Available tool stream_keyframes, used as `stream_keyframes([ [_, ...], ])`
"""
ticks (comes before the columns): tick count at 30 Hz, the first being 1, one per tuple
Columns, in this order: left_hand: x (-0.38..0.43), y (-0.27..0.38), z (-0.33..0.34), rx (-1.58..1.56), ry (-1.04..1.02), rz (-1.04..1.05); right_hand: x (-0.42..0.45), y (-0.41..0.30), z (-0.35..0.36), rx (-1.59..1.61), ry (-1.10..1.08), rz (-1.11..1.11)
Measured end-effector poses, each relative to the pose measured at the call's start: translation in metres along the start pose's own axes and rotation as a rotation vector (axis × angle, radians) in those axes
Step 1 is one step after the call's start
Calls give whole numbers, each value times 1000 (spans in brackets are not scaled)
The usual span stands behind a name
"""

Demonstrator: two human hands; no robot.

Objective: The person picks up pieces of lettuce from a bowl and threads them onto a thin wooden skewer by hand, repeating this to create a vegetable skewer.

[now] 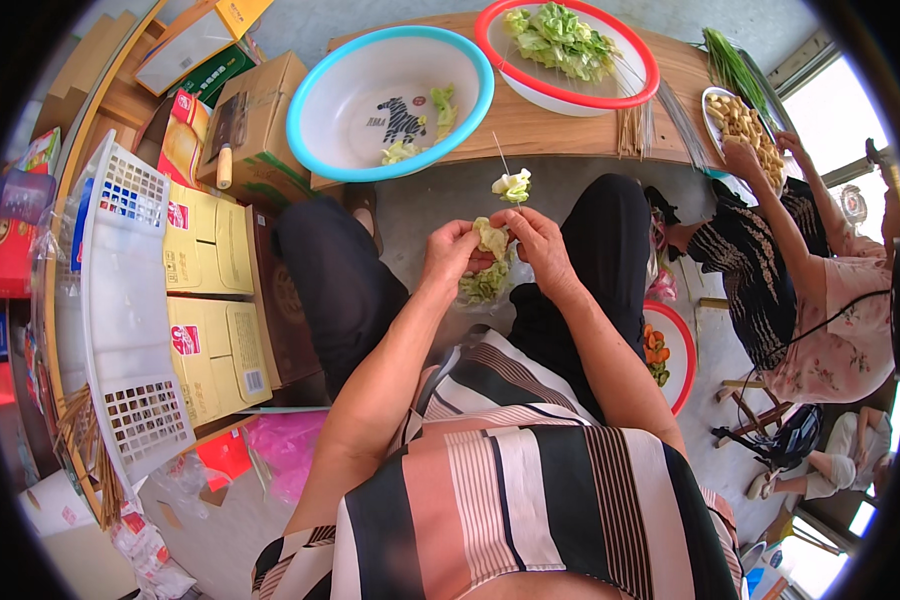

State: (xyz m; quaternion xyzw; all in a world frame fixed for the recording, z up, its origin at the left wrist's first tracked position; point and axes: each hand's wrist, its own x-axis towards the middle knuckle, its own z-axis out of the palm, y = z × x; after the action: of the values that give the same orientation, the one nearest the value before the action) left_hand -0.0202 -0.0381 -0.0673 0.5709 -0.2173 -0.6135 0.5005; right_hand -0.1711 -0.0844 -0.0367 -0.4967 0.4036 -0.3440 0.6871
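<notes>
Between my knees, my left hand [451, 253] grips a pale green lettuce leaf [490, 235]. Close beside it, my right hand [538, 246] pinches the lower part of a thin skewer [500, 152], its fingertips also near the leaf's edge. Folded lettuce pieces [511, 185] are threaded on the skewer above the right fingers, and its bare tip points up toward the table. Below my hands, more lettuce [486, 285] lies in what looks like a clear plastic bag, partly hidden by the left fingers. Whether the held leaf touches the skewer is hidden by my fingers.
On the wooden table [562, 139] stand a blue-rimmed basin [330, 112] with lettuce scraps, a red-rimmed basin [487, 37] of lettuce, and loose skewers [636, 131]. A co-worker's hand [742, 159] reaches over a food plate [712, 94]. Cartons [210, 255] line the left.
</notes>
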Motion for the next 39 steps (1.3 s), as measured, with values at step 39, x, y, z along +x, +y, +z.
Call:
stream_keyframes([
  [39,-2,-5,-1,-224,-100,171,5,17,-9,175,36,161],
])
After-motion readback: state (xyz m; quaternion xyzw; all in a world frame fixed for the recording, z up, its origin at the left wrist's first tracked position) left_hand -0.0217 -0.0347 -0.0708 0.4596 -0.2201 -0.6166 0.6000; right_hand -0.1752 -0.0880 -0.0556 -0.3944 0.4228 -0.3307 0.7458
